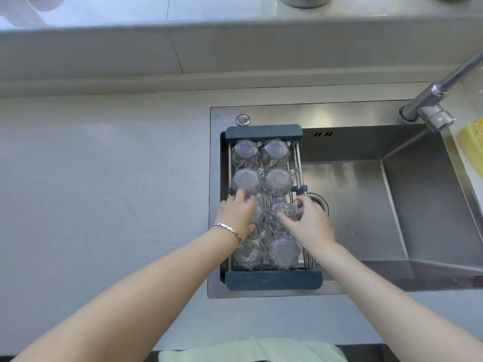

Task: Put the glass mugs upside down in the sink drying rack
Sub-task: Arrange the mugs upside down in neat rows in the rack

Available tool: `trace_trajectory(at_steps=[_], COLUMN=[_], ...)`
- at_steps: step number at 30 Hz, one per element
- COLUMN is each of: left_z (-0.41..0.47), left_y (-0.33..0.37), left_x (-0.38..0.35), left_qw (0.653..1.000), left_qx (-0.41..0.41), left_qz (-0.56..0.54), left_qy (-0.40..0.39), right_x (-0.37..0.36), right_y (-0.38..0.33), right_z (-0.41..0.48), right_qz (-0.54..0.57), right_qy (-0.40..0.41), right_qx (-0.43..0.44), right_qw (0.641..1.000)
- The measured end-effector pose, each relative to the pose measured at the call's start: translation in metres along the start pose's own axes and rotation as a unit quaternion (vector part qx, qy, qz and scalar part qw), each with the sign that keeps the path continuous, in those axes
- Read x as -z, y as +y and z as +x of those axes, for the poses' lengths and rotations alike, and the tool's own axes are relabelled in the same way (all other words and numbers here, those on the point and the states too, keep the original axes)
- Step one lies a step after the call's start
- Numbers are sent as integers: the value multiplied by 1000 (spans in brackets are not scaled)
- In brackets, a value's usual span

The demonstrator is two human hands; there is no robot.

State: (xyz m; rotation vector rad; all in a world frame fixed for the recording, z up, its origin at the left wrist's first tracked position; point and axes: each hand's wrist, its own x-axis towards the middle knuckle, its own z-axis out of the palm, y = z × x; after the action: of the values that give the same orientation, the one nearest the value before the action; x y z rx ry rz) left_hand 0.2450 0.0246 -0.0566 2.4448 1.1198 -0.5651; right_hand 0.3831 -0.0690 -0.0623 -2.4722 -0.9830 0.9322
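A dark-framed drying rack (273, 280) spans the left end of the steel sink (392, 194). Several clear glass mugs stand upside down in it in two columns, such as the far-left mug (245, 150) and the near-right mug (283, 250). My left hand (236, 214) is closed over an upturned mug (257, 214) in the third row, left column. My right hand (309, 220) grips the neighbouring mug (281, 212) in the right column, bottom up and slightly tilted. A near-left mug (248, 253) shows a barcode sticker.
A chrome faucet (433, 105) reaches in from the upper right. A yellow sponge (471, 137) lies at the sink's right edge. The drain (320, 205) sits just right of the rack. Grey countertop (104, 178) stretches left; a raised ledge runs behind.
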Motion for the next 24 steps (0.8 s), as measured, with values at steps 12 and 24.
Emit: trace_trajectory(at_steps=[12, 24], left_z=[-12, -65], left_y=[1, 9], left_x=[-7, -33], left_qw=[999, 999], left_qx=[4, 0], left_qz=[-28, 17], left_qy=[45, -36], right_x=[-20, -23], right_y=[0, 24], right_z=[-15, -65], right_qz=[30, -27], right_qy=[31, -79], right_qx=[-53, -31], right_qw=[998, 996])
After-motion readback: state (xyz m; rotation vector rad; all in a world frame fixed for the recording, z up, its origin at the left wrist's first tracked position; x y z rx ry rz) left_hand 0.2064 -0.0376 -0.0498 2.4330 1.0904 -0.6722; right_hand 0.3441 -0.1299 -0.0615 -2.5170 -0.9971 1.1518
